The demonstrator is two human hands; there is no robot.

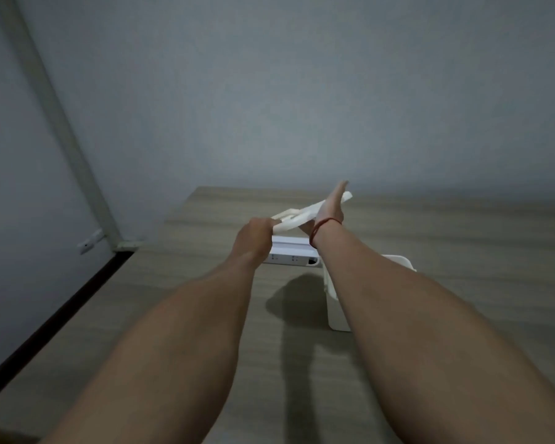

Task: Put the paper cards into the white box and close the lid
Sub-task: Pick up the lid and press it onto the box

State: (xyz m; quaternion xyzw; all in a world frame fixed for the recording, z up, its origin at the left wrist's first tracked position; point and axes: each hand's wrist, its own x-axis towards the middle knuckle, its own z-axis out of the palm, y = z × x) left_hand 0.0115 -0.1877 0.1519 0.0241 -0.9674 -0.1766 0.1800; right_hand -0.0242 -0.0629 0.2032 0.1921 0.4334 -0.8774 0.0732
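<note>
Both my arms reach forward over a wooden table (462, 245). Between my hands I hold a stack of white paper cards (297, 217), raised above the table and tilted up to the right. My left hand (253, 240) grips the stack's near left end. My right hand (329, 208), with a red string around its wrist, holds the far right end with fingers stretched along the cards. Below the cards lies the white box (290, 251), partly hidden by my hands. A white lid-like piece (337, 312) lies under my right forearm, mostly covered.
A grey wall rises behind the table. To the left, beyond the table edge, are a white door frame post (77, 161), a dark skirting strip (55, 318) and a wall socket (88, 245).
</note>
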